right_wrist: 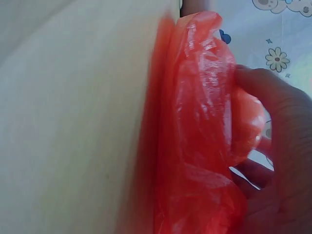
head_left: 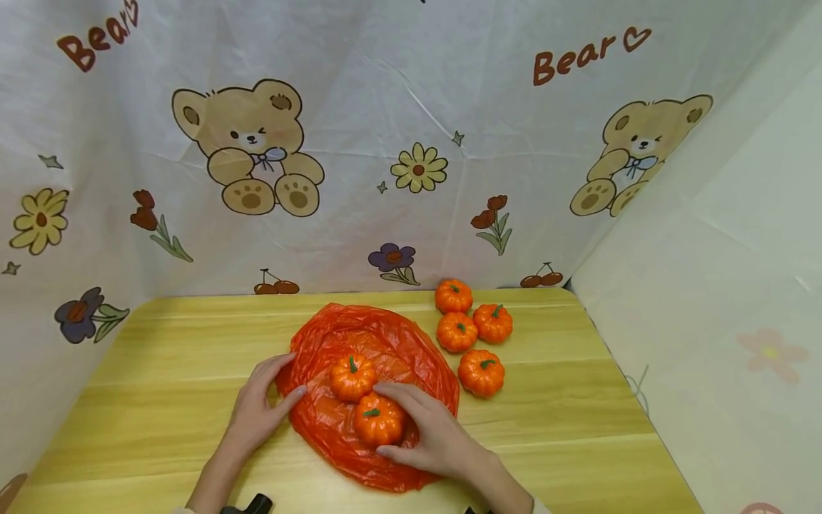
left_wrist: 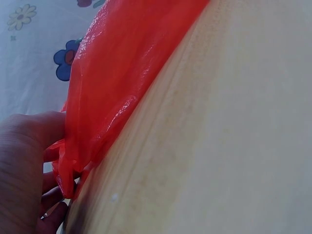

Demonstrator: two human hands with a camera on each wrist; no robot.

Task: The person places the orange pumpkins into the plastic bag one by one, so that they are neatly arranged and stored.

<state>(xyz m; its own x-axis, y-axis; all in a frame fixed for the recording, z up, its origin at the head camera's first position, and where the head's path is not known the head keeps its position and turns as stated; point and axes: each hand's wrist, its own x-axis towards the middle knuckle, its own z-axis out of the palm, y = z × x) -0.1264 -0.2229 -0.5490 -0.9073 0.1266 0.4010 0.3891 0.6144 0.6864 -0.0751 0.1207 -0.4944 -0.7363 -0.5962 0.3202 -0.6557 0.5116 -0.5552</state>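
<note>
A red plastic bag [head_left: 401,332] lies spread on the table with its crumpled rim raised all round. My left hand [head_left: 257,403] holds the rim at the bag's left side; in the left wrist view, the plastic [left_wrist: 119,68] runs between thumb and fingers. Inside the bag, my right hand [head_left: 443,435] grips a small orange pumpkin [head_left: 377,424] with a green stem, thumb at the near side and fingers at the far side. Another small pumpkin [head_left: 352,378] sits just behind it in the bag. In the right wrist view the bag's wall [right_wrist: 202,122] partly hides the held pumpkin [right_wrist: 247,124].
Several more small pumpkins [head_left: 481,373] stand in a cluster on the wooden table [head_left: 565,428], right of the bag. A white curtain [head_left: 359,228] printed with bears and flowers hangs behind the table. A black object [head_left: 259,504] shows at the bottom edge.
</note>
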